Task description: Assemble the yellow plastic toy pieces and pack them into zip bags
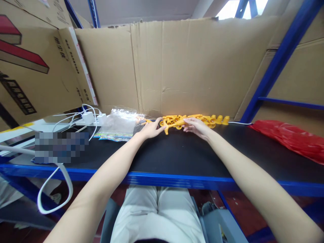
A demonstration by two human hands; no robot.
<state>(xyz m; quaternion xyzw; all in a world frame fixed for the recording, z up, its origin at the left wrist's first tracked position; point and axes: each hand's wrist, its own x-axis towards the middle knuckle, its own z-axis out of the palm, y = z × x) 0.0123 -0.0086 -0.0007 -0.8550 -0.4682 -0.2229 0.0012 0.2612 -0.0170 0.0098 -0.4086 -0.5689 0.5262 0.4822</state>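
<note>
Person seated at shelf-bench, both hands up over the black mat [182, 158], close to its back edge. R hand [198, 128] pinching one end of a yellow stick [166, 129], thumb vs. fingers. Stick lies roughly level btwn the 2 hands, forked end by L hand. L hand [152, 130] half curled, thumb against the forked end, fingertips just above; can't tell if it's really gripping or only steadying.

Yellow pile [214, 119] right behind the stick, btwn & beyond the hands: mix of cups + rods, runs on past R hand's right side, couple of cups at the far end sitting side by side. Few thin orange bits [146, 120] just past L hand, partly hidden by it, too blurry to sort.

Left of L hand, near: clear plastic bag [123, 123], crinkled, colored strip along its lower edge. Farther left, past bag: white plugs [88, 118] w/ cords; white cable [69, 189] looping down over the edge, well apart from L hand. Pixelated patch over there, unreadable.

Well right of R hand: red plastic bag [288, 138], lying flat-ish, wrinkled. Cardboard sheet [197, 67] stands upright behind both hands. Blue rail [179, 179] along bench front, nearer the body than either hand, light trousers [157, 216] below it
</note>
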